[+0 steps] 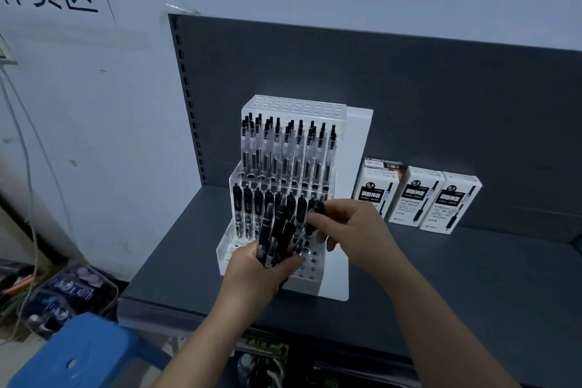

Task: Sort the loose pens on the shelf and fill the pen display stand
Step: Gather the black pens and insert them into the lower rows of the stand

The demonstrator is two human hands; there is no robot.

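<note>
Black pens fill much of the clear acrylic stepped pen display stand (357, 142), which stands on the dark grey metal shelf (456, 277) close to its back panel. The stand's upper step carries a row of clear-barrelled pens with black tops (283, 148), all upright. The middle step holds a row of darker black-bodied pens (248, 205). Round holes show in the lowest white step at the front.

The left hand (255, 271) is in front of the stand, fingers curled round a bundle of black pens (275, 238) that point up and lean slightly right. The right hand (352, 230) pinches the upper end of a single black pen (316, 209) between thumb and fingertips, just above the bundle and before the middle step. Whether that pen's lower end sits among the bundle cannot be told.

Three white cardboard pen boxes (419, 198) stand side by side on the shelf to the right of the stand. A blue plastic stool (78, 353) sits below the shelf edge at lower left.
</note>
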